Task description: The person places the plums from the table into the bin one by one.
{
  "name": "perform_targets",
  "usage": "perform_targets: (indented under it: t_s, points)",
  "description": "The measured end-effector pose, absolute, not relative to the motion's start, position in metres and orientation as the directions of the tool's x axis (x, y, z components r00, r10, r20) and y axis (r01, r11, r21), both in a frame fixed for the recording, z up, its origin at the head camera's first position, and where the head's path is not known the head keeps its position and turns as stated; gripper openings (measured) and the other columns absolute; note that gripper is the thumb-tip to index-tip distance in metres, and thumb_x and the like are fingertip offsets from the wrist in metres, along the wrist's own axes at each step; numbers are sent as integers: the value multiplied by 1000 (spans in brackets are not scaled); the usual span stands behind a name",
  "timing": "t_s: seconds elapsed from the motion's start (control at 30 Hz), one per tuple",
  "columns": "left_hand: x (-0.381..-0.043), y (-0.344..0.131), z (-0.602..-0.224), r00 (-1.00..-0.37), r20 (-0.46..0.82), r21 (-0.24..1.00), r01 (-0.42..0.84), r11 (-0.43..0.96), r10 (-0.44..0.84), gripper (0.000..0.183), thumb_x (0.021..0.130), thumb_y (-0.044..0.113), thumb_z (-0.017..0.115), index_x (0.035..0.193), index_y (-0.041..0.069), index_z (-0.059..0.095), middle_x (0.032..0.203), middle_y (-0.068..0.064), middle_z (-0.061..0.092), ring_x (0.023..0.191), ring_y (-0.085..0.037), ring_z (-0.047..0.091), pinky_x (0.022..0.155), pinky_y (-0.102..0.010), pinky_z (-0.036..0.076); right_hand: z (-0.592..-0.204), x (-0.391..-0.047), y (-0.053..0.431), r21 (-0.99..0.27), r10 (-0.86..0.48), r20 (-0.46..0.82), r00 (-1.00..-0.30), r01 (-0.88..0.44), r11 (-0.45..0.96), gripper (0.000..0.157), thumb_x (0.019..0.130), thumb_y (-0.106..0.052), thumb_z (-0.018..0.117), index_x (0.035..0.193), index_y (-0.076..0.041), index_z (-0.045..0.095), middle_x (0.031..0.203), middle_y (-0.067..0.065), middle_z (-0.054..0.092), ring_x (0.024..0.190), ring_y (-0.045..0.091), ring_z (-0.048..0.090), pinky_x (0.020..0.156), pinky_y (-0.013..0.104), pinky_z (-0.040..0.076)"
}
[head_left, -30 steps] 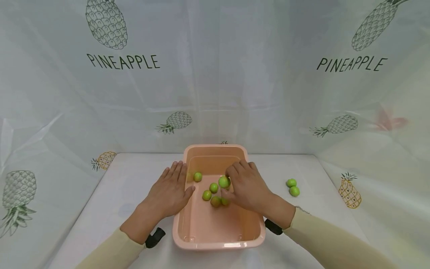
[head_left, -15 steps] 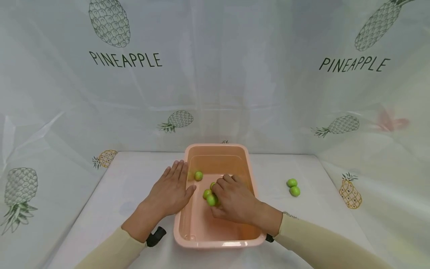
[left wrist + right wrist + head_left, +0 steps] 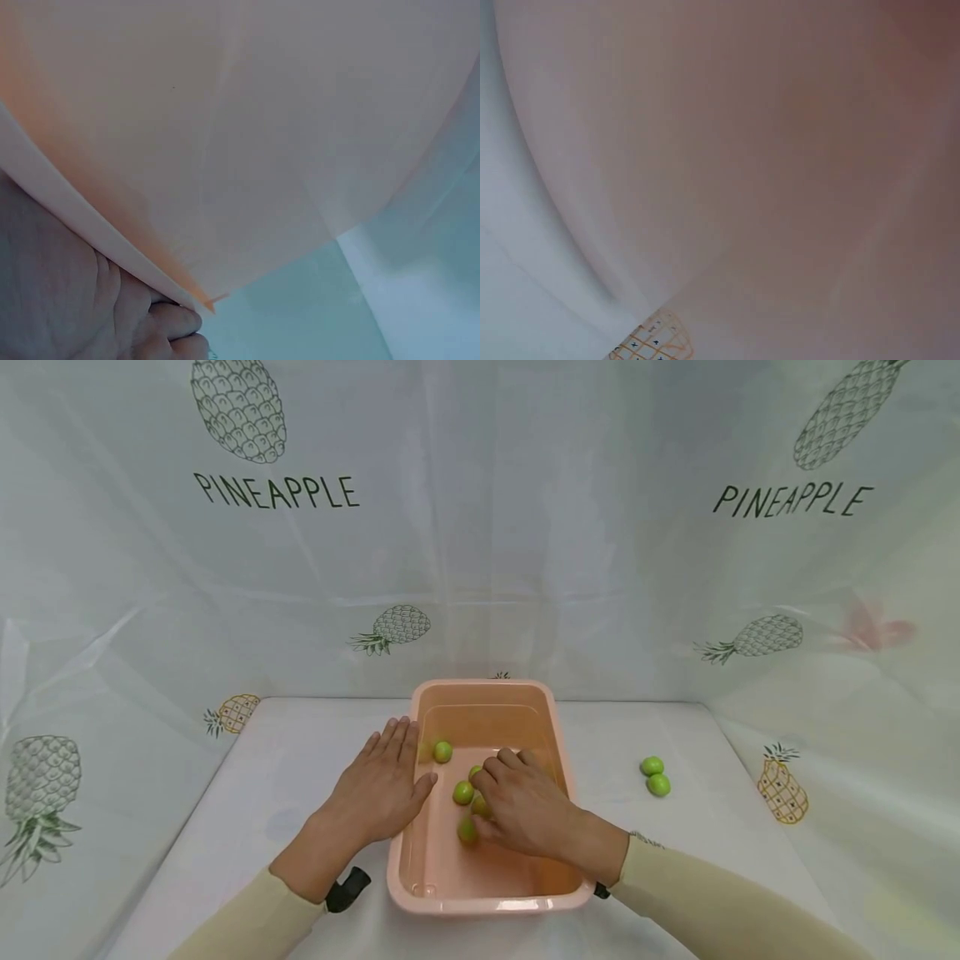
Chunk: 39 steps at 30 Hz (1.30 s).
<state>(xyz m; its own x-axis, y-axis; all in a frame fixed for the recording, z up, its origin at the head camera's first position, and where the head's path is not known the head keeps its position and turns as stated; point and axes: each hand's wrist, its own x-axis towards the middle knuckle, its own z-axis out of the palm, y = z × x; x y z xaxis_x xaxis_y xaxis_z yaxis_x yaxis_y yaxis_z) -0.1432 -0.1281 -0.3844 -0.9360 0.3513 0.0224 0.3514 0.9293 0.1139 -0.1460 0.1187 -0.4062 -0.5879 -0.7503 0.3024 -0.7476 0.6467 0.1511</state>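
Note:
Deep inside a peach plastic basin (image 3: 491,907), my right hand (image 3: 528,806) is bent over a cluster of small round green fruits that look like limes. One lime (image 3: 467,832) lies just beyond my thumb, and another lime (image 3: 462,792) is close by my fingers. Part of the cluster is hidden under the hand. My left hand (image 3: 378,781) lies flat along the basin's left rim, its fingers straight. In the left wrist view, that palm (image 3: 67,277) is against the basin's outer side. The right wrist view holds only the blurred basin wall (image 3: 667,135).
Apart from the cluster, a single lime (image 3: 442,752) sits near the basin's far left corner. Two more limes (image 3: 656,777) lie on the white table (image 3: 300,760) to the right. A pineapple-print sheet (image 3: 525,527) hangs behind and at the sides.
My right hand moved left and nearer with a lime in its fingers, then let it go; that lime has dropped to the basin floor by the thumb. The left hand stays in place.

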Motion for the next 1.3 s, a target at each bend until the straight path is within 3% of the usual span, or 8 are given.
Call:
perform_targets:
  t_s: [0.33,0.6,0.93,1.3]
  points:
    - [-143,-128,-384,-939,18,125,344,931,345,80,109,45,49,162,-10,26,169,-30,28,160,-43,23,129,-58,25,-405,-145,120,150,-744,296,-599,-740,656,28,93,-41,73,107,-16,71,97,-2,67,89,18,53,78,34,42]
    - [-142,-127,-384,-938,20,127,347,929,347,80,109,45,50,162,-11,26,168,-31,29,160,-43,24,129,-58,25,-393,-151,141,90,-646,442,-622,-686,722,17,93,-29,75,96,-13,69,91,0,64,87,21,53,80,38,44]
    - [-142,-128,-385,-936,33,126,352,928,351,80,109,44,50,162,-11,26,168,-31,29,160,-43,25,128,-58,27,-401,-174,219,66,-444,666,-599,-545,836,24,92,-25,66,94,-1,69,85,14,67,81,36,57,70,51,46]
    - [-142,-128,-386,-935,38,118,353,928,351,80,109,44,50,162,-11,26,168,-31,30,160,-43,25,128,-58,27,-464,-184,307,153,-397,637,-660,-397,905,31,83,-22,74,97,4,66,84,19,65,80,43,58,65,54,47]
